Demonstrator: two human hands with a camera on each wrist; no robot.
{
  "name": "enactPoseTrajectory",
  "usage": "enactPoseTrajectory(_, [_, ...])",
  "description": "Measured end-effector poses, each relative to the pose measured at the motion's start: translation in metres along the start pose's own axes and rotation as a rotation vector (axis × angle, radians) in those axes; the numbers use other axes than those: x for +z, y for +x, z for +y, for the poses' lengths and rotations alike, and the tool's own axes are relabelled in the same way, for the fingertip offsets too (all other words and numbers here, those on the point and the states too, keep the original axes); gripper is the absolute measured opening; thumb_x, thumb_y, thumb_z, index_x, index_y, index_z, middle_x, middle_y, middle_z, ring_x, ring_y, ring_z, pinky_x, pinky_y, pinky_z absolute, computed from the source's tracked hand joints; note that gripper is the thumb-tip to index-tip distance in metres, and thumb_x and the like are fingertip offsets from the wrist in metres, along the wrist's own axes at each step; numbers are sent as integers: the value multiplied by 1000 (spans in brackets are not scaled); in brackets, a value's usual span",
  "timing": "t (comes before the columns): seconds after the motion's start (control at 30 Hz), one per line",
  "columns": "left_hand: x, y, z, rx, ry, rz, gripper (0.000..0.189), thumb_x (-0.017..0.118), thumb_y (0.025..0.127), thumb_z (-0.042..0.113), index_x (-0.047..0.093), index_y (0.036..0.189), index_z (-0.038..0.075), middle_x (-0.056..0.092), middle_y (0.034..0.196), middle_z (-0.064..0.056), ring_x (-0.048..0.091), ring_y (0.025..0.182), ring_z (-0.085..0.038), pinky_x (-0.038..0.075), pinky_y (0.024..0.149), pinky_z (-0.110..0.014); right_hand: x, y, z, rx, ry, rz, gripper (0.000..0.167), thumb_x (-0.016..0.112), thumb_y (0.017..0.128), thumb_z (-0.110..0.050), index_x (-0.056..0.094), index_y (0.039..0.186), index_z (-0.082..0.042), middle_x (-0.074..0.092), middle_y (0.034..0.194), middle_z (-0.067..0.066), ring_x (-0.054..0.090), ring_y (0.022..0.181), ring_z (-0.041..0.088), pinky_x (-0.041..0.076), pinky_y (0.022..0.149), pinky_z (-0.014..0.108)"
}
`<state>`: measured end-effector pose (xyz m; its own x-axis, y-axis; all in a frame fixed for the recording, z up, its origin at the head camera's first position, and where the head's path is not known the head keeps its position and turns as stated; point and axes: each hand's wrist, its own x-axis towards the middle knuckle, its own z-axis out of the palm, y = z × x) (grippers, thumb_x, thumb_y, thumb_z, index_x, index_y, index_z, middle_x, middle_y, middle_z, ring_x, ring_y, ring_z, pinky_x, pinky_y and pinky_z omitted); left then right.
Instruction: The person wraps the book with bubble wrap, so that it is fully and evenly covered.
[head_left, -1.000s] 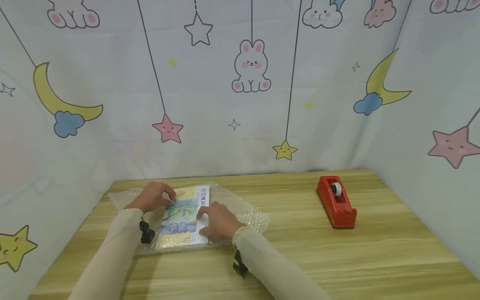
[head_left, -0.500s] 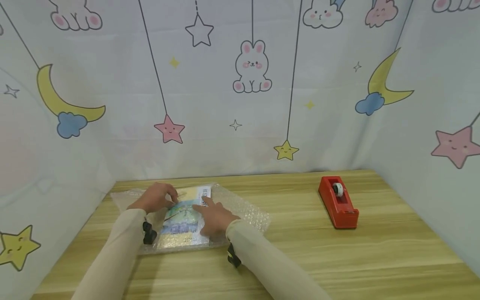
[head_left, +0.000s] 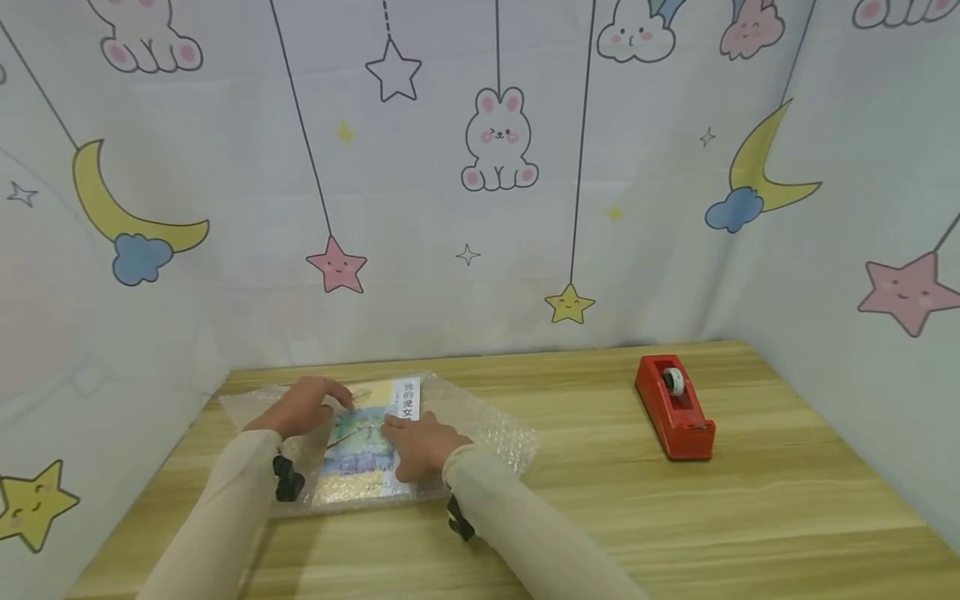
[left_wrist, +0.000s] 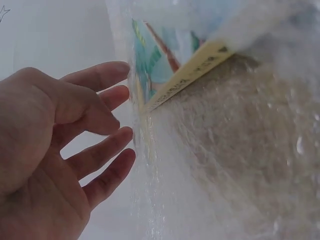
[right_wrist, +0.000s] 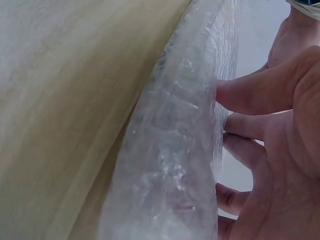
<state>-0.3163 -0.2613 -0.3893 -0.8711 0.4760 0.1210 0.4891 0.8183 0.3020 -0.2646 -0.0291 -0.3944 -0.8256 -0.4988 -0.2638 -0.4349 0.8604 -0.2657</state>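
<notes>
A book (head_left: 354,460) with a colourful painted cover lies on the table under clear bubble wrap (head_left: 491,421), which spreads past both its sides. My left hand (head_left: 298,408) is at the book's left side; in the left wrist view its spread fingertips (left_wrist: 120,94) touch the wrap beside the book's spine (left_wrist: 190,75). On the right part of the cover rests my right hand (head_left: 426,446), fingers extended to the left. The right wrist view shows that hand's thumb and fingers (right_wrist: 245,95) against the upper face of the wrap.
A red tape dispenser (head_left: 675,408) with a small roll of tape stands on the right of the wood-grain table (head_left: 600,517). Behind the table hangs a white cloth (head_left: 420,317) printed with stars, moons and rabbits.
My right hand has slid left over the cover, its fingers straightening from a bent grip at the book's right side. The left hand stays near the left side, and the book has barely moved.
</notes>
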Motion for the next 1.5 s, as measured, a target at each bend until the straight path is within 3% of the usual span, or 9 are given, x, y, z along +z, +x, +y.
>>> enactPoseTrajectory(0.1, [-1,-3,-1,-24,-6,13,36,51,87,-13,77,103,5,72,119,-23,63,116,-46,53,93,-58,0,2,0,0,-7,3,75,65,90,-20,34,155,-40,19,164,-29,27,153,31,50,76,41])
enactPoseTrajectory(0.3, [-12,-14,-8,-104,-19,36,31,52,94,-2,74,114,6,65,129,-28,46,57,-19,45,69,-38,0,3,-1,-23,-17,7,75,65,89,-19,34,155,-38,20,165,-26,32,149,31,46,67,35])
enactPoseTrajectory(0.5, [-32,-33,-19,-153,-84,87,30,50,99,3,69,121,3,55,138,-33,64,80,-39,46,65,-40,-2,0,0,-44,28,-4,76,61,90,-12,32,157,-33,18,167,-21,24,154,37,41,59,32])
enactPoseTrajectory(0.8, [-52,-68,-47,-341,-109,224,39,39,103,13,60,134,1,56,129,-42,41,42,-17,33,42,-29,-1,1,3,-71,27,-16,76,61,91,-10,31,158,-31,19,168,-18,17,156,42,48,74,37])
enactPoseTrajectory(0.93, [-49,-76,-54,-444,-89,293,40,40,103,16,60,132,-4,52,134,-41,66,79,-46,49,59,-42,-1,1,5,-83,27,-16,77,61,90,-10,31,158,-30,19,168,-17,17,156,41,51,85,39])
enactPoseTrajectory(1.03, [-45,-80,-58,-532,-116,321,43,41,103,18,54,136,-7,50,137,-41,53,118,-58,47,86,-61,-2,1,6,-94,22,-19,77,61,91,-10,30,159,-29,18,168,-15,17,156,40,51,86,39])
enactPoseTrajectory(1.2, [-42,-82,-61,-702,-247,320,54,37,104,25,38,146,-9,38,144,-42,40,126,-60,42,96,-66,-4,2,6,-108,7,-25,75,60,94,-12,28,159,-27,17,169,-13,18,156,37,48,106,46])
enactPoseTrajectory(1.33, [-41,-83,-65,-797,-382,310,64,38,103,29,26,150,-13,49,138,-40,68,103,-37,53,92,-54,-4,2,6,-107,12,-31,74,60,95,-12,27,160,-27,16,169,-13,16,157,37,37,117,52])
enactPoseTrajectory(1.5, [-35,-85,-70,-860,-667,246,76,38,104,31,13,148,-25,71,81,-6,70,64,-1,61,79,-32,-3,1,7,-108,28,-37,74,60,95,-12,28,159,-27,16,169,-12,16,157,36,36,117,53])
